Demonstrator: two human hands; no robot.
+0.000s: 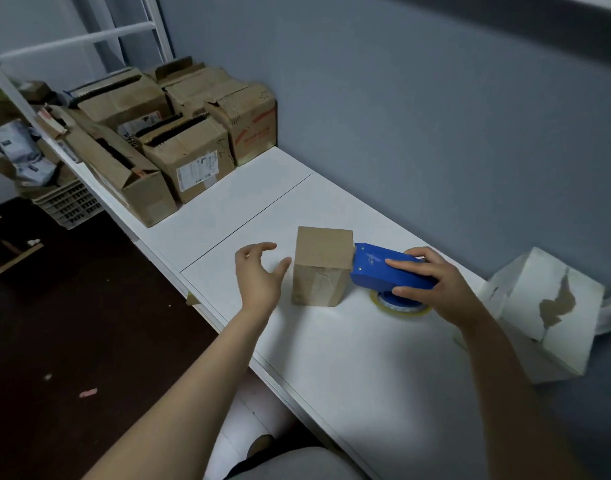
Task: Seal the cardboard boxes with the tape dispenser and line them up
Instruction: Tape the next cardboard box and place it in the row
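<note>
right hand point(435, 285) grips tape dispenser point(383, 268), seemingly touching small box point(321, 266).

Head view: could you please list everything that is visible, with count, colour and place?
small cardboard box: one, brown, middle of the table
tape dispenser: one, blue, its front end against the small box's right side
tape roll: one, clear yellowish, under the dispenser
large cardboard boxes: several, brown, some open, far left end of the table
white box: one, white with a torn brown patch, right end
crate: one, beige, below the table's left end
table: one, white, along the blue-grey wall
left hand: open, just left of the small box
right hand: grips the tape dispenser
</note>
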